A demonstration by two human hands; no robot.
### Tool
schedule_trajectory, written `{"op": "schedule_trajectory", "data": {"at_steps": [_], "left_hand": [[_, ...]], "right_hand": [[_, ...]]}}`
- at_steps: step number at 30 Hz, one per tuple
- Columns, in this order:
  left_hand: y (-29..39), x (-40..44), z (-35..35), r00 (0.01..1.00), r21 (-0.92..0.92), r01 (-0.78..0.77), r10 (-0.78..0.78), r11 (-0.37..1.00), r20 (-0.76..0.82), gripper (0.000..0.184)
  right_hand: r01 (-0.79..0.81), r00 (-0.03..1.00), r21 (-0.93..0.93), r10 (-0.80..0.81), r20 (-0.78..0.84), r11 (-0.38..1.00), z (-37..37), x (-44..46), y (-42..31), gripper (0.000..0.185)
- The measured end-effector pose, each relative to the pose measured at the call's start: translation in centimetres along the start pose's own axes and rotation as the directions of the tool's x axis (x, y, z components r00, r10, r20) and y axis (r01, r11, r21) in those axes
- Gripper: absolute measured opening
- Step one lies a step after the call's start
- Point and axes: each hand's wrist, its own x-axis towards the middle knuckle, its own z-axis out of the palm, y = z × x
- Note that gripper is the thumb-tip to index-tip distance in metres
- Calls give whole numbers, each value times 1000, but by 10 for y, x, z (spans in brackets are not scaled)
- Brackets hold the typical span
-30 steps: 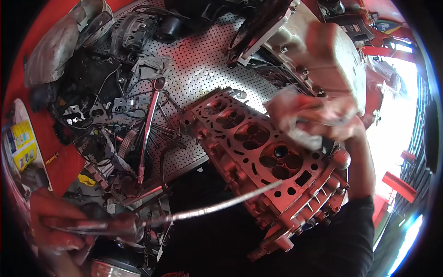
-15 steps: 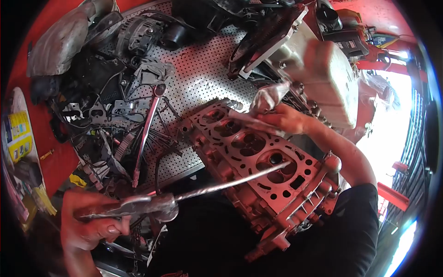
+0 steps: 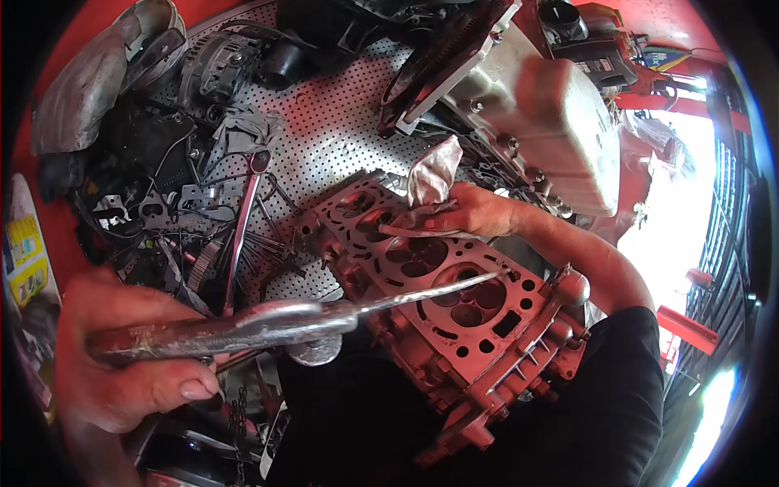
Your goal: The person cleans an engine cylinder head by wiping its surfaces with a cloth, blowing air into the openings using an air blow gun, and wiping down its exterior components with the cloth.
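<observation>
A metal cylinder head (image 3: 446,341) lies tilted in front of me, its flat face with round combustion chambers turned up. At the lower left, my left hand (image 3: 122,365) is wrapped round an air blow gun (image 3: 219,331), close to the camera. The gun's long thin nozzle (image 3: 422,295) reaches across the face, its tip appearing over the holes past the nearest chamber. My right hand (image 3: 475,211) grips a crumpled, pale, stained rag (image 3: 432,174) at the head's far edge. Part of that rag covers the face near the second chamber from the far end.
A perforated metal bench top (image 3: 324,122) lies behind. A ratchet wrench (image 3: 245,219) rests on it among bolts, brackets and cables. An alternator (image 3: 215,69) stands at the back left. A large pale engine cover or pan (image 3: 560,122) stands at the back right.
My left hand and the blow gun have come closer to the camera and shifted left. The nozzle tip has moved slightly up. My view has shifted, and the rag stands more upright.
</observation>
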Motion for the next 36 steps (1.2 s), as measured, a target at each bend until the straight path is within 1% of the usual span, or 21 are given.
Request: {"op": "schedule_trajectory", "data": {"at_steps": [1, 3, 4, 5, 7, 9, 11, 13, 16, 17, 20, 22, 23, 24, 25, 26, 28, 29, 31, 34, 36], "left_hand": [[3, 4, -2, 995, 26, -95, 94, 995, 25, 34], [7, 6, -8, 993, 85, -112, 108, 990, 42, 31], [13, 7, -6, 1000, 84, 2, 0, 996, -19, 30], [18, 10, -3, 991, 78, 113, -108, 990, -75, 30], [12, 16, 1, 989, 67, 115, -108, 991, -97, 27], [6, 15, -4, 991, 9, 121, -120, 993, -63, 28], [-3, 15, -8, 998, -27, 52, -52, 998, 19, 30], [-5, 12, -5, 997, -41, 36, -39, 998, -61, 33], [-6, 14, -3, 997, -36, -29, 27, 999, -67, 34], [-6, 14, -3, 998, -38, -28, 26, 999, -63, 34], [-4, 15, -3, 994, -46, -107, 106, 993, -11, 36], [-3, 17, -7, 999, 23, -50, 50, 998, 9, 37], [-1, 17, -7, 999, 27, -51, 50, 998, 7, 37], [1, 18, -7, 1000, 4, -12, 12, 1000, 19, 37], [3, 19, -6, 999, -18, 28, -27, 999, 34, 37], [1, 19, -6, 999, -14, 28, -27, 1000, 37, 37], [-6, 20, -7, 998, -4, 56, -56, 998, -11, 33], [-7, 21, -5, 998, -1, 55, -55, 998, -12, 33], [-9, 23, -3, 997, 32, 75, -75, 997, 7, 30], [-7, 28, -4, 994, 38, 102, -103, 994, 24, 27], [-10, 27, -2, 995, 41, 96, -96, 995, -9, 28]], "right_hand": [[7, 1000, 0, -7, 8, 1000, 0, 1, 1, 39], [-44, 992, -92, 32, -124, 995, 2, 2, 5, 36], [-9, 998, 99, 15, -60, 995, 4, 3, 7, 38], [-5, 998, 104, 11, -54, 995, 6, 5, 6, 38], [-100, 987, 273, 130, -96, 957, 6, 5, 3, 37], [-53, 989, 315, 93, -114, 948, 4, 8, 10, 39], [-116, 978, 231, 151, -141, 966, 4, 8, 10, 41], [-100, 985, 267, 133, -109, 959, 6, 9, 13, 42], [-57, 995, 338, 82, -58, 939, 5, 9, 10, 44], [5, 995, 144, 9, -95, 990, 5, 4, 4, 43], [91, 989, -181, -111, -101, 979, 2, 4, 18, 43], [132, 984, -304, -163, -78, 944, 3, 4, 9, 43], [-39, 994, -50, 34, -108, 998, 5, 0, -6, 40], [-210, 969, 207, 231, -86, 956, 7, -3, -15, 38], [-209, 969, 211, 231, -87, 955, 6, 2, 4, 38], [-43, 996, 217, 59, -64, 975, 3, 13, 39, 36], [126, 992, 227, -119, -45, 966, 2, 19, 58, 34], [186, 982, 141, -182, -44, 972, 1, 21, 63, 34], [246, 969, 55, -244, -35, 968, 1, 22, 63, 33], [198, 980, 68, -196, -39, 978, 3, 21, 59, 33], [168, 985, 263, -169, -22, 950, 3, 20, 55, 32]]}}
